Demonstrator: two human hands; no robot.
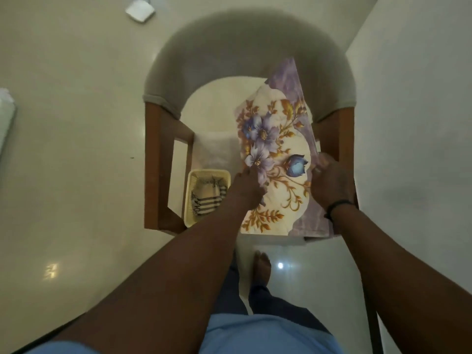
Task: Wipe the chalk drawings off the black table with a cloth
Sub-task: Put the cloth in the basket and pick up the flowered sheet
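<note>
Pale tiled floor all round, glossy, with light spots. On it a wooden armchair with grey padded back, seat mostly hidden. Across the seat a floral panel, purple and gold, stiff or cloth hard to tell, far end raised against the backrest. Left hand pinching its left edge, fingertips tucked under; right hand curled round its right edge, black band at the wrist. Beside the left hand a cream basket holding a striped cloth, partly covered by the forearm. No black table or chalk discernible. White object top left, blurred.
</note>
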